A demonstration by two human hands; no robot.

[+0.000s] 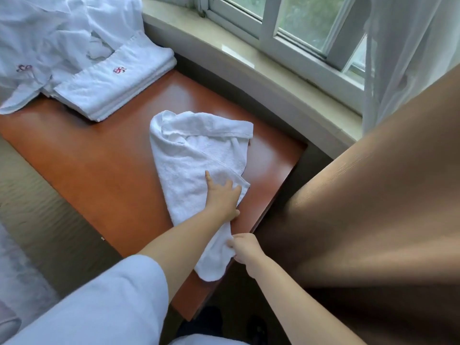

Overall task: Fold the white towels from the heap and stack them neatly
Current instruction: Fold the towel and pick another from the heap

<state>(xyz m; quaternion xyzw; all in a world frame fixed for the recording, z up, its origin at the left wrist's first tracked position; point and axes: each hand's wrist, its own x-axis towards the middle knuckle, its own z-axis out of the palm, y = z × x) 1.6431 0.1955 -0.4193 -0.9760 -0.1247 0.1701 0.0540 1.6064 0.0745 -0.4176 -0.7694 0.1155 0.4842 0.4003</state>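
Right hand (245,247) pinches the near corner of the white towel (196,158), which hangs over the table (99,165) edge. Left hand (221,199), just beyond the right hand, presses flat on the towel with fingers extended. Towel lies crumpled, extending away from both hands. Folded stack (114,88) and heap (49,33) sit well beyond, left of the left hand.

— Over by the glass?
— White-framed window (293,23), pale stone sill (231,53) curving below, sheer curtain (408,58) hanging at right.
— And lower down?
— Glossy reddish-brown table (104,165) catching daylight, beige carpet (37,195) at left, brown drape (373,195) at right
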